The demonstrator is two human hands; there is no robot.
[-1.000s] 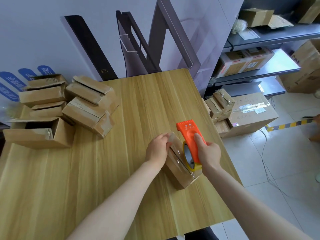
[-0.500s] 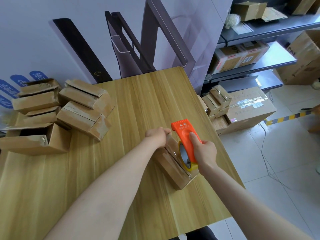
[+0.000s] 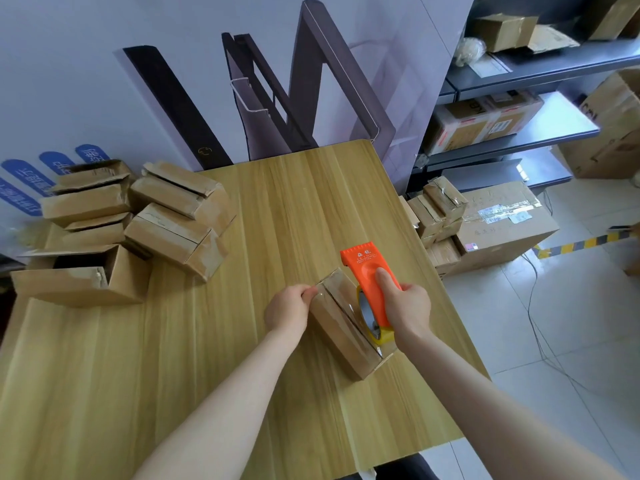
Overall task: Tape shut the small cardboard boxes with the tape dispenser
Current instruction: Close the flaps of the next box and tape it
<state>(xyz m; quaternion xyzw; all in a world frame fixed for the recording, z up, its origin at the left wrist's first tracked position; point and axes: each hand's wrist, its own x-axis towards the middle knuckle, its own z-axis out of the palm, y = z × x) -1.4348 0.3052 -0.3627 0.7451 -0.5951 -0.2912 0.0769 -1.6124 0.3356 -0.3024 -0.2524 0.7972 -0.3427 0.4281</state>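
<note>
The small box [image 3: 341,332] being sealed sat on the near right part of the table [image 3: 166,358], lying at an angle with its far end pointing up-left. The left hand [image 3: 287,308] was at that far end, fingers closed and pinching the corner of the box, looked like it was pinning the tape start down there. The right hand [image 3: 403,308] was wrapped tight around the orange tape dispenser [image 3: 369,289], index finger stretched along the top of the handle, roll end resting on the near end of the box top.

My take on doing this bit well: keep the left pinch firm so the box doesn't skate across the table, press the roll flat along the seam, and run the tape a bit over the near edge before tearing it on the teeth. Tilting the dispenser too early would probably leave a loose tail.

The pile of open boxes [image 3: 138,220] at the far left of the table still needed taping, I reckoned. A few more small boxes [image 3: 438,216] sat on the floor to the right.
</note>
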